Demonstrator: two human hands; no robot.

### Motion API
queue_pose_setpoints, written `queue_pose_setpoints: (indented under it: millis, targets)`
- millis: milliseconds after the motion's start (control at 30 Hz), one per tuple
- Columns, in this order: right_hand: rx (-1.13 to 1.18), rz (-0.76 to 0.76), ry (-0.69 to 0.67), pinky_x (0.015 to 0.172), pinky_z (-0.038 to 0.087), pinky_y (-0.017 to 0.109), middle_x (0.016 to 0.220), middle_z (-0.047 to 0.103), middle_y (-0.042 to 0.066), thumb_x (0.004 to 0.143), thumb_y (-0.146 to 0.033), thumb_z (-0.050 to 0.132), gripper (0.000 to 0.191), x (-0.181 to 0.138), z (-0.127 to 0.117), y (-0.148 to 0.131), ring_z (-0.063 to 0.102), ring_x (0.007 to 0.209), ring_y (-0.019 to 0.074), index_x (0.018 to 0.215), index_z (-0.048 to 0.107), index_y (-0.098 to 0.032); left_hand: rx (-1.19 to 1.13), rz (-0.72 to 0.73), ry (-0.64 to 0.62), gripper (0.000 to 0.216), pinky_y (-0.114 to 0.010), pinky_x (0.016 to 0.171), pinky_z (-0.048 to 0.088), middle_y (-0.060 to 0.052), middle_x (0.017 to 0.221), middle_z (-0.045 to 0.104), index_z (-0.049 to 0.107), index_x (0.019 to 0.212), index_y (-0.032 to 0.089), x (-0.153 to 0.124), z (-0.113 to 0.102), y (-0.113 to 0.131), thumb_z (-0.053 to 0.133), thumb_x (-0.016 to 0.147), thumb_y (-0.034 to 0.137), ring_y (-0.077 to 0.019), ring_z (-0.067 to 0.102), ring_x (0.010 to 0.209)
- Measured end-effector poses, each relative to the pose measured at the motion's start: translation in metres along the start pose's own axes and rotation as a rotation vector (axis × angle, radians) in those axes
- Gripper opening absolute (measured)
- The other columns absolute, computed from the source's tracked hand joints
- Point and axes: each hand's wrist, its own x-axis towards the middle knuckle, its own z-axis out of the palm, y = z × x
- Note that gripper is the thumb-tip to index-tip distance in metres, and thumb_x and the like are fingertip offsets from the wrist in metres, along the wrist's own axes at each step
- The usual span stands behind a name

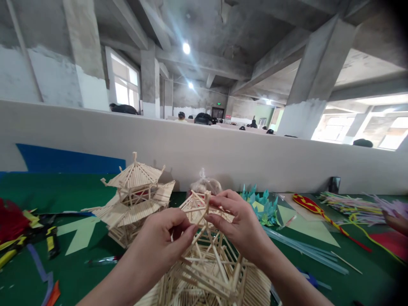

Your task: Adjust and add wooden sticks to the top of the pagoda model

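Observation:
In front of me stands a pagoda-like model built of thin wooden sticks [219, 272], with an open roof frame of sticks rising to a short post at its top. The fingers of my right hand [242, 223] close around this top post [207, 202]. On the left side of the frame, my left hand [162, 238] pinches a thin wooden stick [201, 218] that slopes up toward the post. My fingers partly hide the roof joints. Behind my left hand is a second stick pagoda [137, 180] with covered roofs.
Yellow-black pliers [52, 243], pale paper [83, 236] and red material [11, 221] lie left. Beyond the model are a plastic bag [205, 185] and teal folded-paper leaves [263, 206]. Translucent rods [309, 250] and coloured strips [350, 206] lie right, near another person's hand [397, 222]. A white partition [255, 159] stands behind.

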Motion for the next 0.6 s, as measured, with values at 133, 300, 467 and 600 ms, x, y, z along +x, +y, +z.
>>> queue_pose_setpoints:
  millis: [133,300,467,600]
  targets:
    - [0.001,-0.004,0.003,0.077,0.04,0.028,0.088,0.055,0.002,0.075,-0.019,0.06,0.024,0.0005,0.0002,0.0002,0.05,0.087,0.0141,0.099,0.062,-0.019,-0.013,-0.056,-0.038,0.027,-0.02,0.046,0.031,0.004,0.049,0.041,0.043,0.051,0.018,-0.0003,-0.0006,0.0027,0.044,0.074,0.033,-0.0093,0.04,0.049]
    - [0.0,-0.008,0.009,0.077,0.04,0.028,0.088,0.055,0.002,0.075,-0.019,0.06,0.023,0.0,0.0009,-0.0002,0.051,0.086,0.0139,0.098,0.062,-0.021,-0.021,-0.06,-0.038,0.028,-0.021,0.046,0.03,0.004,0.05,0.041,0.04,0.05,0.019,-0.0009,-0.0015,0.0036,0.043,0.074,0.034,-0.0098,0.04,0.05]
    - [0.001,-0.012,0.012,0.077,0.039,0.028,0.088,0.055,0.001,0.075,-0.019,0.06,0.023,-0.0006,0.0008,-0.0002,0.05,0.086,0.0138,0.098,0.062,-0.021,-0.019,-0.055,-0.039,0.029,-0.021,0.046,0.03,0.004,0.05,0.041,0.04,0.05,0.019,-0.0015,-0.0009,0.0021,0.043,0.074,0.034,-0.0095,0.039,0.049]
    - [0.004,-0.009,0.008,0.077,0.039,0.029,0.088,0.054,0.002,0.075,-0.019,0.06,0.023,-0.0003,0.0018,-0.0004,0.05,0.086,0.0139,0.098,0.062,-0.021,-0.016,-0.052,-0.034,0.029,-0.021,0.046,0.03,0.004,0.05,0.041,0.04,0.05,0.019,-0.0007,-0.0013,0.0032,0.043,0.074,0.034,-0.0097,0.04,0.05]
